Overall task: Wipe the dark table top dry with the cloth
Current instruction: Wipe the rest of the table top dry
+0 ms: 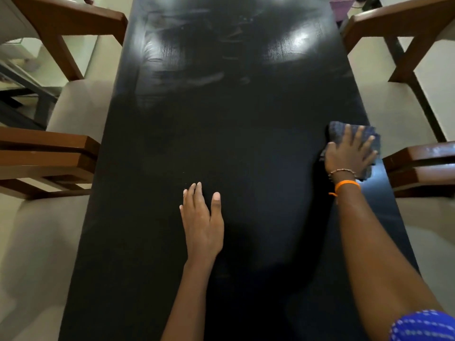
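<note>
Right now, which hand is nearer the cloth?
Right. The right hand lies flat on the cloth at the table's right edge. The left hand rests on bare table near the middle, well apart from it.

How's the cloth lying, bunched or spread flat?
Spread flat, roughly. The cloth lies under the open right hand at the table edge, its corners showing beyond the fingers. Whether it is folded double, cannot tell.

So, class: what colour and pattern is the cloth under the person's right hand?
Dark blue-grey with a faint checked pattern; the cloth shows in the head view.
</note>
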The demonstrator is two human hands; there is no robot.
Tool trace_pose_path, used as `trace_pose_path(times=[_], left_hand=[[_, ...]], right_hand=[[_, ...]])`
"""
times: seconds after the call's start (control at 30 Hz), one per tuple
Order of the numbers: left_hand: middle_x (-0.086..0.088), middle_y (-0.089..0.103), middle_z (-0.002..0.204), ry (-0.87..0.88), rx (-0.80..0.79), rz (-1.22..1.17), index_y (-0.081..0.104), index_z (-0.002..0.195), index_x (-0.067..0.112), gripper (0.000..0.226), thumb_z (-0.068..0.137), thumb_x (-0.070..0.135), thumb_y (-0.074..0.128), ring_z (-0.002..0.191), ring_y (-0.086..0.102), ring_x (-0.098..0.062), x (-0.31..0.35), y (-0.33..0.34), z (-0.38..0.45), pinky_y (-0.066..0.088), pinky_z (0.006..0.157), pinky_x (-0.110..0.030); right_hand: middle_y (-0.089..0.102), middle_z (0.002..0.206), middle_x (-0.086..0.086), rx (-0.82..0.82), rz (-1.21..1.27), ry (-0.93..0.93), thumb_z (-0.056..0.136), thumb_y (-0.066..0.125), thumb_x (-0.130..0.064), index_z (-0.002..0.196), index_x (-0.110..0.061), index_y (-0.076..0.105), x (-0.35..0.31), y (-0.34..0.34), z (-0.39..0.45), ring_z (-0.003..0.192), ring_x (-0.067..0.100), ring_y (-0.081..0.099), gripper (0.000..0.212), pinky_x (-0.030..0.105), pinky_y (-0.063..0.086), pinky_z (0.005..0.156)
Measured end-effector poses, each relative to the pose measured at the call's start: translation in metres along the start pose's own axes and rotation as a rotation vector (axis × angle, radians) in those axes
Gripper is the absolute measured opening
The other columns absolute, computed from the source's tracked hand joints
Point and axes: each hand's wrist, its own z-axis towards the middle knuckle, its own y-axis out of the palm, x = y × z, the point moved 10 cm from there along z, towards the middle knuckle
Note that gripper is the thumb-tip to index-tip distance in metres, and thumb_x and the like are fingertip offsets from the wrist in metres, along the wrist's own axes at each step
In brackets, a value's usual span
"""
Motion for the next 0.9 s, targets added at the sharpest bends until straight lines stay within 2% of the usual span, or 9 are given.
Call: trace_pose_path(times=[0.1,0.2,0.33,0.4,0.47,0.57,0.7,0.8,0.9], left_hand=[[0.002,0.016,0.157,-0.005,0.03,-0.036,0.017,0.148,0.017,0.059,0.096,0.045,0.026,0.145,0.003,-0.009,-0.01,-0.01,-0.011,-0.003,0.114,-0.028],[-0.004,0.018,0.156,-0.061,0.14,-0.121,0.016,0.148,0.015,0.058,0.097,0.038,0.031,0.145,0.011,-0.015,-0.03,-0.03,-0.024,0.002,0.119,-0.035],[-0.008,0.02,0.155,-0.1,0.284,-0.21,0.011,0.148,0.013,0.067,0.092,0.044,0.029,0.143,0.018,-0.019,-0.054,-0.06,-0.05,0.015,0.117,-0.049],[-0.003,0.017,0.156,-0.095,0.304,-0.214,0.004,0.149,0.021,0.07,0.09,0.049,0.029,0.143,0.018,-0.017,-0.058,-0.068,-0.061,0.021,0.115,-0.05],[0.0,0.015,0.157,-0.067,0.28,-0.202,0.001,0.148,0.026,0.071,0.089,0.052,0.031,0.143,0.018,-0.016,-0.055,-0.067,-0.068,0.023,0.114,-0.051],[-0.001,0.019,0.156,-0.012,0.204,-0.132,0.001,0.149,0.021,0.072,0.09,0.049,0.033,0.142,0.017,-0.014,-0.045,-0.052,-0.075,0.014,0.118,-0.048],[0.0,0.019,0.156,0.034,0.107,-0.042,-0.001,0.148,0.02,0.07,0.093,0.043,0.036,0.144,0.013,-0.014,-0.037,-0.026,-0.085,-0.002,0.116,-0.028],[-0.002,0.018,0.156,0.04,0.064,-0.007,-0.002,0.148,0.02,0.071,0.092,0.046,0.033,0.145,0.011,-0.014,-0.039,-0.015,-0.088,-0.004,0.114,-0.027],[-0.002,0.017,0.157,0.061,0.041,0.004,-0.002,0.148,0.02,0.07,0.093,0.047,0.031,0.145,0.009,-0.014,-0.04,-0.012,-0.089,-0.005,0.114,-0.027]], right_hand=[[0.003,0.161,0.006,-0.047,-0.03,-0.145,0.093,0.045,-0.031,0.15,-0.023,0.014,-0.061,0.023,-0.041,0.147,0.034,-0.003,0.066,0.056,0.0,0.117],[-0.001,0.161,0.005,-0.137,-0.03,-0.373,0.091,0.044,-0.035,0.15,-0.029,0.01,-0.144,0.06,-0.122,0.146,0.034,-0.007,0.068,0.056,-0.004,0.115],[0.0,0.161,0.003,-0.408,0.011,-0.873,0.091,0.046,-0.032,0.148,-0.034,0.018,-0.244,0.112,-0.27,0.146,0.032,-0.01,0.064,0.055,-0.009,0.114],[0.0,0.161,0.001,-0.513,-0.041,-1.089,0.093,0.045,-0.031,0.147,-0.034,0.021,-0.253,0.125,-0.317,0.146,0.03,-0.012,0.059,0.052,-0.011,0.114],[0.003,0.161,-0.002,-0.512,-0.038,-1.164,0.095,0.041,-0.031,0.146,-0.035,0.024,-0.241,0.123,-0.323,0.147,0.027,-0.009,0.054,0.048,-0.01,0.116],[0.01,0.16,-0.006,-0.4,-0.016,-1.062,0.092,0.042,-0.031,0.145,-0.037,0.027,-0.2,0.104,-0.289,0.148,0.025,-0.001,0.055,0.046,0.0,0.117],[0.013,0.159,-0.005,-0.231,-0.085,-0.779,0.092,0.043,-0.03,0.145,-0.037,0.028,-0.105,0.064,-0.208,0.148,0.024,0.005,0.055,0.044,0.009,0.114],[0.017,0.159,-0.001,-0.133,-0.1,-0.52,0.089,0.039,-0.031,0.145,-0.032,0.031,-0.014,0.028,-0.149,0.147,0.028,0.012,0.056,0.048,0.014,0.114],[0.017,0.159,-0.001,-0.059,-0.049,-0.251,0.091,0.046,-0.025,0.145,-0.031,0.03,0.067,-0.004,-0.119,0.146,0.031,0.01,0.057,0.053,0.012,0.115]])
